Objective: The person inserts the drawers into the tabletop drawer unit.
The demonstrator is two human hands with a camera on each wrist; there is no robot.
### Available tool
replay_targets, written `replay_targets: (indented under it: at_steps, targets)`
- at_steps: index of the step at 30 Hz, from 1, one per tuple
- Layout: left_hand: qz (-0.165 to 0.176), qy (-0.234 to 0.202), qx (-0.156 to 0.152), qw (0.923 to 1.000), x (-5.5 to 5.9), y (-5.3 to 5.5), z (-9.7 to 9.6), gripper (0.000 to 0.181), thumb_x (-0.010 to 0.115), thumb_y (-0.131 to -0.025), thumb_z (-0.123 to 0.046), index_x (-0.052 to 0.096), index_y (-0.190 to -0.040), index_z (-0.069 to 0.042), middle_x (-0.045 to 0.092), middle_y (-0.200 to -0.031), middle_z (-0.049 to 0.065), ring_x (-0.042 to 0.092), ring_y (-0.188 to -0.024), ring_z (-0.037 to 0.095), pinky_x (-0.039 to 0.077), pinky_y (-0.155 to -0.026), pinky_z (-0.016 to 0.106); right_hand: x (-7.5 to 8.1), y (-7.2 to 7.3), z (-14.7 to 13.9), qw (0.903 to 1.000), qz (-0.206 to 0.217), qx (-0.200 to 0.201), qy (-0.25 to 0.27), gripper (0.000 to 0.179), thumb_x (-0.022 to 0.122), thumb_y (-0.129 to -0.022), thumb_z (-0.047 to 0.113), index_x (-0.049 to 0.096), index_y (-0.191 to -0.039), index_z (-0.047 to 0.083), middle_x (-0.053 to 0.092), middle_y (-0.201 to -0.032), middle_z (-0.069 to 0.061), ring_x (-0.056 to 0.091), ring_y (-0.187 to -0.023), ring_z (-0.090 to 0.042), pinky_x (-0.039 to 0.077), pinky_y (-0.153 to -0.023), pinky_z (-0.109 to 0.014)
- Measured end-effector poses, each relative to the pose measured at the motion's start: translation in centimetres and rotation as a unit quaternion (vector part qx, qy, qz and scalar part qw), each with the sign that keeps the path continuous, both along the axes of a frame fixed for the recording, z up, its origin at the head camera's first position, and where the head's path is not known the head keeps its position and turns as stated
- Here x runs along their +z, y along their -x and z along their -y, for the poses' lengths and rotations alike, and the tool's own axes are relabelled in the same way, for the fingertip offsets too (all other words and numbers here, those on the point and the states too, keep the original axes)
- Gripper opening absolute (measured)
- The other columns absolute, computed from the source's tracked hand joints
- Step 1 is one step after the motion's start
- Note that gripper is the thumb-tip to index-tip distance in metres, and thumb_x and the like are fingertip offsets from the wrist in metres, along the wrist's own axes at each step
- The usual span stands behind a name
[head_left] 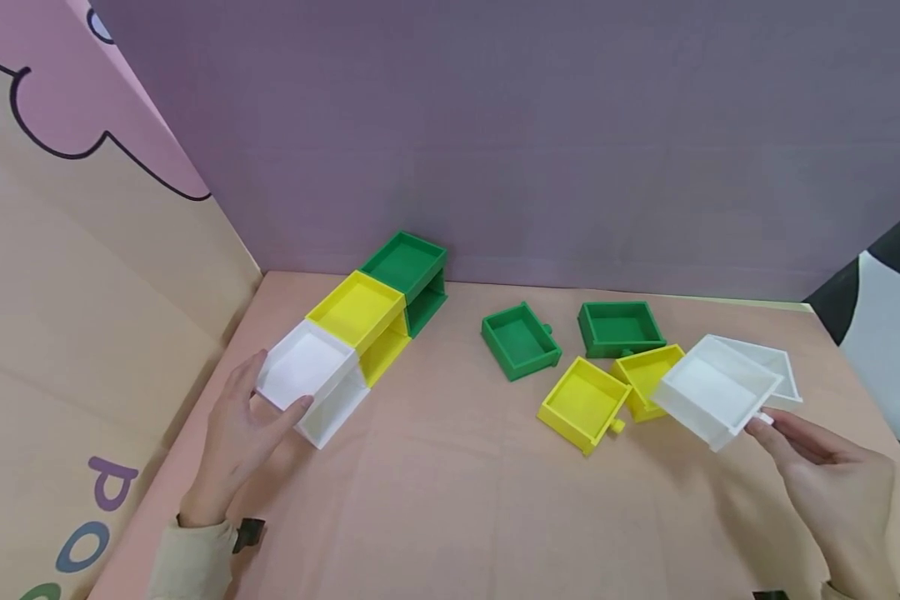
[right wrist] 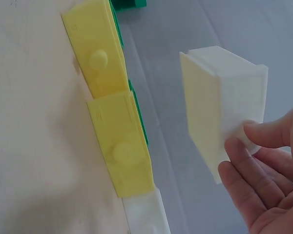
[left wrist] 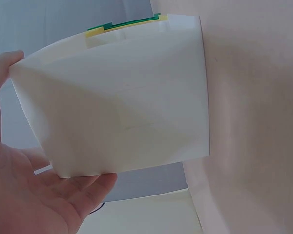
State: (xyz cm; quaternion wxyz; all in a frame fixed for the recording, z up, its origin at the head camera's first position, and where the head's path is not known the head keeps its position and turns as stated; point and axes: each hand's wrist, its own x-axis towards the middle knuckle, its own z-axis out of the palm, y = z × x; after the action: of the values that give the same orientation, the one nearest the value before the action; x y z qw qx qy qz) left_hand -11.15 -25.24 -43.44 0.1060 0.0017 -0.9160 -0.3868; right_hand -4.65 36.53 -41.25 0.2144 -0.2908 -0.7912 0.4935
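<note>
White case: this white case [head_left: 307, 362] ends the row nearest the person; its open front faces right.
Left hand: the left hand [head_left: 240, 429] pinches the white case between thumb and fingers.
White drawer: up in the air, well to the right of the white case.
Right hand: the right hand [head_left: 832, 475] pinches the white drawer [head_left: 720, 387] by its little knob [head_left: 765, 417].
Drop: the white drawer could tip or fall, I think, because only its knob is held.
Slide: a hard push on the white case could shove the whole row crooked.
Row: the yellow case [head_left: 356, 308] touches the white case's far side; the green case [head_left: 405, 262] comes after.
In the way: two yellow drawers [head_left: 585, 404] and two green drawers [head_left: 521, 342] lie right of the white case, before the held drawer; moving low could bump them.
Spare: another white drawer [head_left: 778, 367], partly hidden, lies farthest right of the white case.
</note>
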Motion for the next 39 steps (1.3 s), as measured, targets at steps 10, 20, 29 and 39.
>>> replay_targets:
  at_steps: [10, 20, 29, 39]
  targets:
    - [0.008, 0.002, 0.004, 1.0, 0.1, -0.2, -0.1, 0.094, 0.083, -0.092, -0.042, 0.036, -0.164, -0.004, 0.042, -0.165, 0.022, 0.049, -0.14, 0.046, 0.045, -0.109, 0.076, 0.0, 0.1, 2.0, 0.9992, -0.015, 0.033, -0.016, 0.033, 0.09, -0.085, 0.012, 0.082, -0.117, 0.005, 0.071, -0.077, 0.036, 0.07, -0.072, 0.016, 0.052, -0.067, -0.002]
    - [0.009, 0.007, 0.004, 0.9999, 0.1, -0.3, -0.1, 0.095, 0.082, -0.092, -0.042, 0.035, -0.165, -0.004, 0.041, -0.165, 0.023, 0.05, -0.139, 0.047, 0.046, -0.107, 0.076, -0.1, 0.0, 3.9, 0.9973, -0.023, 0.062, -0.033, 0.04, 0.088, -0.087, 0.009, 0.077, -0.124, -0.003, 0.069, -0.083, 0.041, 0.069, -0.074, 0.018, 0.053, -0.069, -0.002]
    - [0.006, 0.005, 0.004, 1.0, -0.2, -0.3, 0.0, 0.094, 0.081, -0.093, -0.043, 0.035, -0.165, -0.005, 0.041, -0.166, 0.021, 0.051, -0.139, 0.046, 0.046, -0.107, 0.076, -0.4, 0.0, 6.2, 0.9891, -0.042, 0.125, -0.065, 0.037, 0.084, -0.09, 0.007, 0.076, -0.123, -0.008, 0.067, -0.087, 0.041, 0.071, -0.072, 0.014, 0.056, -0.07, -0.006]
    - [0.005, 0.005, 0.002, 1.0, 0.0, -0.2, -0.1, 0.093, 0.08, -0.093, -0.043, 0.035, -0.165, -0.006, 0.041, -0.166, 0.02, 0.051, -0.137, 0.045, 0.048, -0.107, 0.074, -0.9, 0.4, 9.5, 0.9821, -0.057, 0.163, -0.075, 0.032, 0.087, -0.087, 0.007, 0.08, -0.117, -0.004, 0.064, -0.086, 0.047, 0.069, -0.078, 0.02, 0.056, -0.071, -0.006]
